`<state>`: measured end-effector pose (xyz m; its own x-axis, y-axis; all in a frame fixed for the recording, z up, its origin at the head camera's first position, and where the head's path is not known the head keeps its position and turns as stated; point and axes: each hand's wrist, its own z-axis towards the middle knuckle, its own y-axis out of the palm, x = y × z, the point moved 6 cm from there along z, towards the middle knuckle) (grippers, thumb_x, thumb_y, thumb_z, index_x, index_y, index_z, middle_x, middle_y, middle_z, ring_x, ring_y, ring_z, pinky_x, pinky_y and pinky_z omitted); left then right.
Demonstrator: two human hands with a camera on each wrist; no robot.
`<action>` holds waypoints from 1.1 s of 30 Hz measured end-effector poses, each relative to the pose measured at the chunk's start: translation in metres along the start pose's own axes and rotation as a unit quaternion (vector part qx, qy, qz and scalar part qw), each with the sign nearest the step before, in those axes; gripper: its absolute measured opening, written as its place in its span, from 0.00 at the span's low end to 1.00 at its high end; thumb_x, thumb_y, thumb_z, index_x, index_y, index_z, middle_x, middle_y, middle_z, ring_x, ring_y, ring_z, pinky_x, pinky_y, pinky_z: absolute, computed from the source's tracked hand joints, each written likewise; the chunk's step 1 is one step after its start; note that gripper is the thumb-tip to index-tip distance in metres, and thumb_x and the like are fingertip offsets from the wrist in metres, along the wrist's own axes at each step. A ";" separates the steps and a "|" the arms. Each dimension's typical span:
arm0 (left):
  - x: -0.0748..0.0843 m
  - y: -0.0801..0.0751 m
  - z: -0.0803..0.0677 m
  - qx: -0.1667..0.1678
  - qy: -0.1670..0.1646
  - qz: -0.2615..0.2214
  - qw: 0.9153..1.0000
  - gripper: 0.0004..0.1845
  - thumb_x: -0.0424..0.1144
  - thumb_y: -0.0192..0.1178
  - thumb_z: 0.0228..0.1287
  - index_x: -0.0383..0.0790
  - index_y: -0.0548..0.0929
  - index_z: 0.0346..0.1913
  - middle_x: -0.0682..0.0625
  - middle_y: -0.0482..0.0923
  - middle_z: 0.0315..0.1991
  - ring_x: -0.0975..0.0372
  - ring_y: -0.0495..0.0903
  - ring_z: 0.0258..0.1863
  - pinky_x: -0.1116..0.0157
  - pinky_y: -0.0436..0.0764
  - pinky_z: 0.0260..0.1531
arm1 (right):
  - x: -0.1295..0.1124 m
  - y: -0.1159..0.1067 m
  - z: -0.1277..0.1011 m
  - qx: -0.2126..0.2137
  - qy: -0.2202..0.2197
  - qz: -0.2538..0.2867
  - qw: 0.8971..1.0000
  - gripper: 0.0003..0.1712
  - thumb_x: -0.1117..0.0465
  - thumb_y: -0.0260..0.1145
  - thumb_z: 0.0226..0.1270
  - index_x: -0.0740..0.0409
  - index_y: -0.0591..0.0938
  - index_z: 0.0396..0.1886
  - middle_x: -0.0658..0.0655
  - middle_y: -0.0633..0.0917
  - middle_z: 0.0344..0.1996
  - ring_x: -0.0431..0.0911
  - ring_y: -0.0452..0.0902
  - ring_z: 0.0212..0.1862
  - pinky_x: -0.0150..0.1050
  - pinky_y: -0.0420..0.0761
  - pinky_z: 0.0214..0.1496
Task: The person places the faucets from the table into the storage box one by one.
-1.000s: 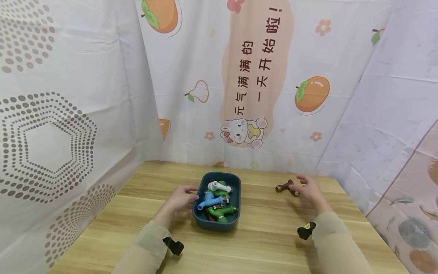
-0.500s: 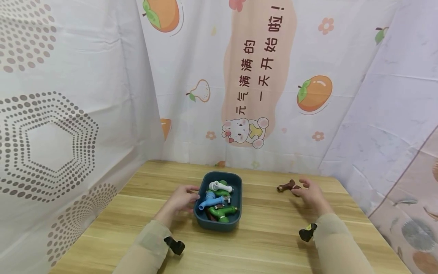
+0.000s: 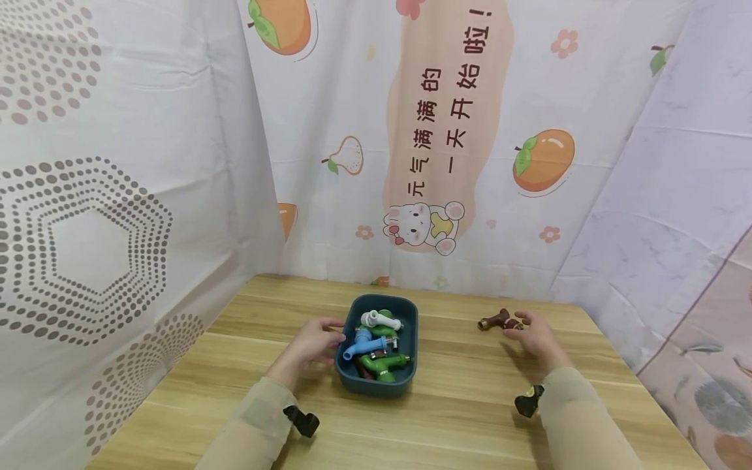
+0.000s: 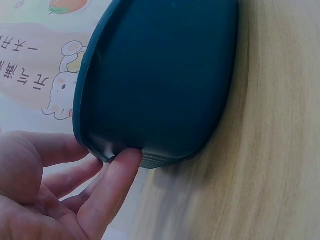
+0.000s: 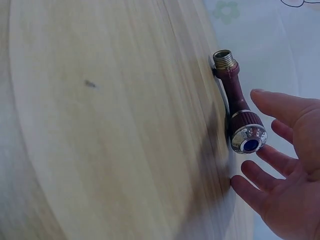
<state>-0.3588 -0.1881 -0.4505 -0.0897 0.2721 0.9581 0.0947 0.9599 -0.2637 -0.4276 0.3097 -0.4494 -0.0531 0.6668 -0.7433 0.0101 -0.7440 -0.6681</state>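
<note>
Left hand (image 3: 310, 343) rests against the left wall of the dark teal tub (image 3: 376, 385); the left wrist view shows the fingers (image 4: 112, 185) straight and loosely spread, one tip touching the tub just under its rolled rim. Reads as bracing the tub so it doesn't slide on the smooth bench (image 3: 446, 418).

Tub: rounded-corner rectangular bin, matte plastic by the look of it, with a faintly ribbed band low on the corner. Inside, a loose heap of small plastic taps: a white tap (image 3: 380, 320) on top at the far end, a blue tap (image 3: 360, 344) with flared mouth pointing toward the left hand, a green tap (image 3: 380, 363) with metal collar nearer the viewer. More pieces underneath, too jumbled to name.

Right hand (image 3: 536, 338) sits well apart from the tub, at the bench's far right. Its fingers (image 5: 280, 107) are open and spread, cupped around but apparently not gripping the brown tap (image 5: 239, 107), which lies flat on the wood. Contact at the knob end is hard to judge; possibly a fingertip touches it. The brown tap has a glossy maroon body, brass-coloured threaded end, and chrome-ringed cap with blue centre.

Bench: pale wood-grain laminate. Printed fabric backdrop (image 3: 446, 130) behind.
</note>
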 end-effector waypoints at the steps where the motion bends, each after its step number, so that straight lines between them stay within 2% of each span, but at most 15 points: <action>1: 0.000 0.000 0.000 0.000 0.000 -0.001 1.000 0.22 0.31 0.61 0.69 0.33 0.79 0.65 0.38 0.81 0.53 0.50 0.83 0.44 0.55 0.88 0.26 | 0.000 0.000 0.000 0.001 -0.002 -0.001 1.000 0.43 0.59 0.70 0.68 0.76 0.61 0.73 0.86 0.61 0.67 0.78 0.58 0.67 0.68 0.63 0.69; 13: -0.001 0.002 0.003 0.001 0.005 -0.013 1.000 0.22 0.30 0.62 0.67 0.34 0.80 0.64 0.39 0.82 0.50 0.52 0.84 0.41 0.54 0.87 0.25 | 0.009 0.004 0.003 0.001 -0.024 -0.019 1.000 0.39 0.62 0.69 0.67 0.79 0.64 0.70 0.86 0.67 0.63 0.77 0.64 0.64 0.67 0.67 0.66; 33: 0.000 0.000 0.000 -0.002 0.002 -0.010 1.000 0.23 0.31 0.63 0.67 0.33 0.79 0.64 0.39 0.81 0.52 0.50 0.84 0.43 0.54 0.88 0.27 | 0.006 0.004 0.003 0.018 -0.020 -0.032 0.999 0.34 0.66 0.67 0.68 0.78 0.67 0.68 0.84 0.70 0.60 0.75 0.67 0.61 0.66 0.69 0.63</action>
<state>-0.3590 -0.1880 -0.4508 -0.0882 0.2534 0.9633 0.0977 0.9646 -0.2448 -0.4306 0.3110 -0.4563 -0.0925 0.7109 -0.6972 -0.0312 -0.7020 -0.7115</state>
